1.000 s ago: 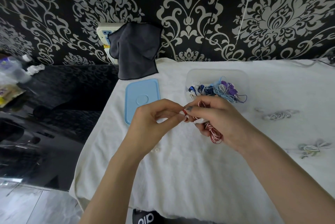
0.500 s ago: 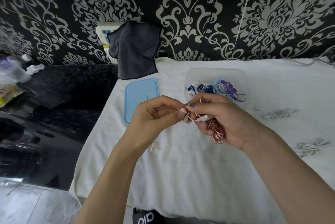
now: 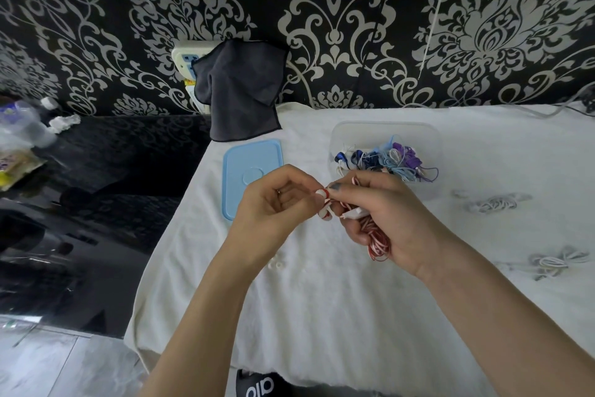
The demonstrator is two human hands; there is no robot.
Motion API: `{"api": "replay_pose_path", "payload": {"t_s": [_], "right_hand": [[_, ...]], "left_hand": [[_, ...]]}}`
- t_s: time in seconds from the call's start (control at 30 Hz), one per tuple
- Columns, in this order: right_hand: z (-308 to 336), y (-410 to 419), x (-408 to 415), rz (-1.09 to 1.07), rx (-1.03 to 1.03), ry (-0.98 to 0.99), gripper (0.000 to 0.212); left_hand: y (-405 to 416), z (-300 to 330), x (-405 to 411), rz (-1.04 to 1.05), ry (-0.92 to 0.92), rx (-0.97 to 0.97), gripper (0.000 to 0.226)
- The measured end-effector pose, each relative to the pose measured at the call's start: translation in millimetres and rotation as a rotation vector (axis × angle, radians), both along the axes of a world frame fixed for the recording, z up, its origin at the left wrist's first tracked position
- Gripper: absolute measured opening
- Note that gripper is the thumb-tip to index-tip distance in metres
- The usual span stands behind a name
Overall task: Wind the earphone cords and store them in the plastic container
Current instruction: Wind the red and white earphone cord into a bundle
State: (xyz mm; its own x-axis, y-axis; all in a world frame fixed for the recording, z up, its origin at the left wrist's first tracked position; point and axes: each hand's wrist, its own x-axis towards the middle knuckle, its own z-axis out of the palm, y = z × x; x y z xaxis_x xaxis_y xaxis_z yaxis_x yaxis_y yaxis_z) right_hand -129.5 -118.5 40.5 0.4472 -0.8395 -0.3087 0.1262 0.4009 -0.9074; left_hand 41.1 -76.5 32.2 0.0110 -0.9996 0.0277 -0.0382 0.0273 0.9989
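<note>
My right hand (image 3: 384,219) grips a wound bundle of red-and-white earphone cord (image 3: 377,240), its loops hanging below the palm. My left hand (image 3: 273,203) pinches the red-and-white earbuds (image 3: 323,195) at the bundle's end, fingertips meeting my right thumb. Just behind my hands stands the clear plastic container (image 3: 431,139), holding several wound blue and purple earphones (image 3: 391,160). Its light blue lid (image 3: 248,161) lies flat to the left of it.
Two wound white earphone bundles (image 3: 492,203) (image 3: 552,263) lie on the white towel-covered table (image 3: 338,300) at the right. A dark grey cloth (image 3: 240,91) hangs at the back. The table's left edge drops to a dark glossy surface (image 3: 96,203).
Both hands have stayed above the towel; the fingers shifted slightly on the earbuds and the right hand turned a little, showing more of the cord loops.
</note>
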Motion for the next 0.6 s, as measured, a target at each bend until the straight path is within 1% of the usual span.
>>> {"api": "replay_pose_path", "payload": {"t_s": [0.1,0.3,0.4,0.47,0.6], "right_hand": [[-1.6,1.3,4.4,-0.046,0.015,-0.019,0.013],[-2.3,2.0,3.6,-0.039,0.010,-0.031,0.014],[-2.2,2.0,3.5,-0.047,-0.021,-0.012,0.017],[-2.4,1.9,3.5,-0.062,-0.023,-0.001,0.017],[-3.3,1.6,4.7,-0.111,0.009,-0.007,0.022]], "left_hand": [[-0.2,-1.0,0.4,0.011,-0.051,-0.049,0.005],[-0.2,-0.5,0.9,-0.002,0.047,-0.009,0.008],[-1.6,-1.9,0.2,-0.026,0.121,0.030,0.003],[-1.6,-1.2,-1.8,-0.033,0.154,0.044,0.005],[-2.5,-2.7,-4.3,-0.016,0.136,0.038,0.004]]}}
